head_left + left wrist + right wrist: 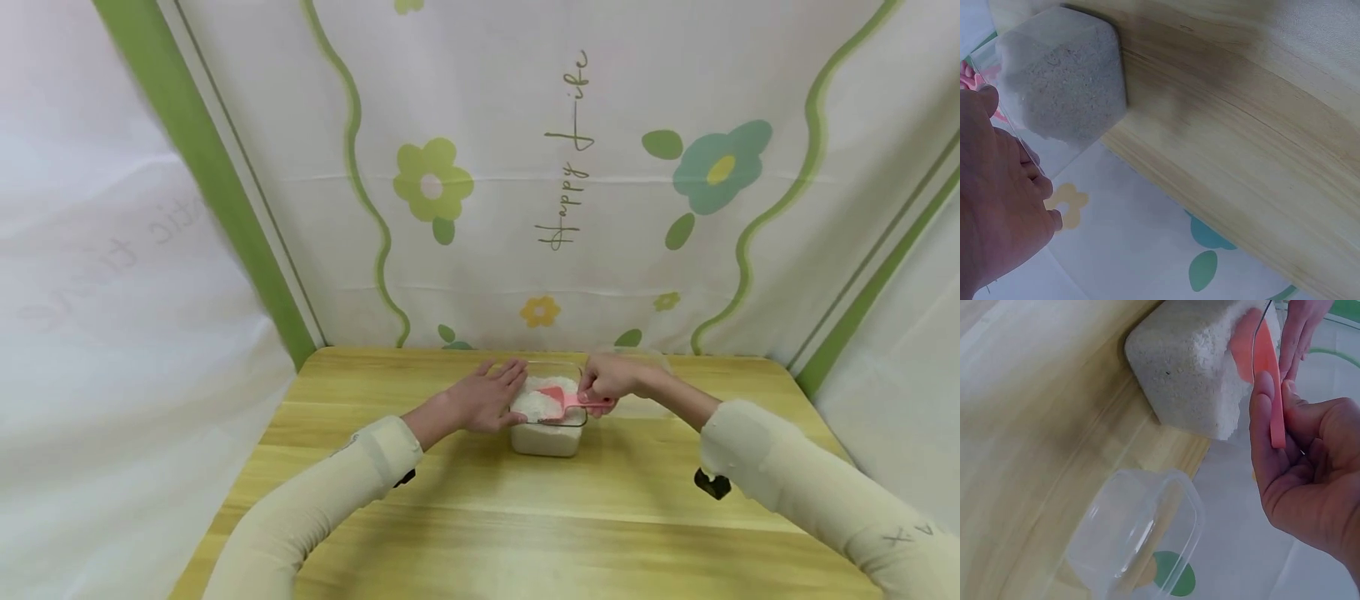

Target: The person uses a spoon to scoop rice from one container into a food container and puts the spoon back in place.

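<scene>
One clear container of white grains: resting spread left hand on its left rim, pinching pink scoop dipped inside with right hand at its right rim.

back curtain: "Happy Life" | left curtain: faint mirrored "time" | right sleeve: "X"

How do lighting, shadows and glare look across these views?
Head view: bright glare on the table, soft shadows either side; left wrist view: dimmer, bluish, a diffuse shadow beside the filled container; right wrist view: bright highlights on the clear plastic tub, fine detail soft.
</scene>
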The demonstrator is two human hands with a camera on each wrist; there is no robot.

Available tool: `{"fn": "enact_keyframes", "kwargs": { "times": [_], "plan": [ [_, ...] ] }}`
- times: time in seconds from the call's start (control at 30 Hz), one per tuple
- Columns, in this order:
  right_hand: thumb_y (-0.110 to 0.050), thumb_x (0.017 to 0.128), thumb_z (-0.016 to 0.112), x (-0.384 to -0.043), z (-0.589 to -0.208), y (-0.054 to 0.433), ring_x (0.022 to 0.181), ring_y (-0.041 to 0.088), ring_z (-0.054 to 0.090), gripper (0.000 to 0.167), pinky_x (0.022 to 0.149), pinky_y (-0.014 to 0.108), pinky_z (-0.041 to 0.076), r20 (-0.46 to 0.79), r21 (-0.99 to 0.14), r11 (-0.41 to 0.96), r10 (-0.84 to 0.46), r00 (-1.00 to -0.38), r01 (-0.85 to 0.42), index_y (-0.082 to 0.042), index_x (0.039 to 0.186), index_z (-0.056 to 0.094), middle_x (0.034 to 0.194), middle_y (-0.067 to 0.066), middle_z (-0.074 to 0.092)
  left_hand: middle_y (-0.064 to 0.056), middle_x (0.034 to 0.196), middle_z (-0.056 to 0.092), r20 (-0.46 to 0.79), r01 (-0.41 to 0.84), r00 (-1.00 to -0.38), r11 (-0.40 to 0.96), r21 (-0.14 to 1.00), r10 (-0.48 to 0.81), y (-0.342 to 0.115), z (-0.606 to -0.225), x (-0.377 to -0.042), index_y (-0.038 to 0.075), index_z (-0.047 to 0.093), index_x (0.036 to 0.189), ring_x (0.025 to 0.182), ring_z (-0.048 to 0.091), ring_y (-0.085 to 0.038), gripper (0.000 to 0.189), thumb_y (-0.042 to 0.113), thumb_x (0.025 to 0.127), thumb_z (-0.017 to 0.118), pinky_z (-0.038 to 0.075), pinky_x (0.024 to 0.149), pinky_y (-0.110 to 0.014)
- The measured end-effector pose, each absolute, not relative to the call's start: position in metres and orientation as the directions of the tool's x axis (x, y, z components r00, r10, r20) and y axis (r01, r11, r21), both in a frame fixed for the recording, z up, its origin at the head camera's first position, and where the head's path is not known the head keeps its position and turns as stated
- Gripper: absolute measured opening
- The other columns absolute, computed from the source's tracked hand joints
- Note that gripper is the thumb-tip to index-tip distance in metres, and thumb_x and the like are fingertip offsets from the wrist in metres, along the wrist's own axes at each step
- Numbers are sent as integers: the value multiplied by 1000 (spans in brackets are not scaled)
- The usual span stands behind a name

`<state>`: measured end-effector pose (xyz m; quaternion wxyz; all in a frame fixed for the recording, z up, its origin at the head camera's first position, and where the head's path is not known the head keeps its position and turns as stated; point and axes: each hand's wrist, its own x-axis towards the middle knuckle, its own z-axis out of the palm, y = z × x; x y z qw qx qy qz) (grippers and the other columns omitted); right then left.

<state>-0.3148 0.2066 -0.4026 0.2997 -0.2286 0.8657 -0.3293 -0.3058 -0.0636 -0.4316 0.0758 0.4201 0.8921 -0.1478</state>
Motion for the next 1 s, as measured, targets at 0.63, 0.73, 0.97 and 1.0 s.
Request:
{"fn": "enact_keyframes", "kwargs": {
  "times": [0.63,0.73,0.97,1.0],
  "plan": [
    [1,97,55,-300,-417,227,66,14,68,22,65,27,60,-299,-840,537,-578,-759,-78,11,94,74,74,10,71,-10,170,4,-271,771,-636,607,-191,723,-64,-431,-306,7,8,162,157,6,-23,81,63,104,20,14,126,-49],
    [0,99,55,-299,-421,230,68,13,69,21,67,28,61,-299,-842,535,-563,-771,-64,10,98,74,76,8,72,-11,170,4,-276,774,-632,606,-182,724,-63,-429,-305,7,7,161,157,5,-23,80,62,104,22,13,126,-50],
    [-2,100,56,-296,-424,237,68,12,70,21,66,27,60,-286,-863,502,-571,-770,-52,10,97,72,75,4,71,-8,170,0,-279,764,-643,625,-162,714,-63,-431,-306,9,9,162,157,4,-22,81,63,103,24,13,126,-50],
    [-2,100,55,-295,-424,238,67,12,70,21,67,28,61,-288,-865,499,-566,-772,-43,9,96,73,75,4,71,-7,170,-1,-283,762,-644,628,-157,711,-63,-431,-306,9,8,162,157,3,-21,81,63,103,24,13,126,-50]
  ]
}}
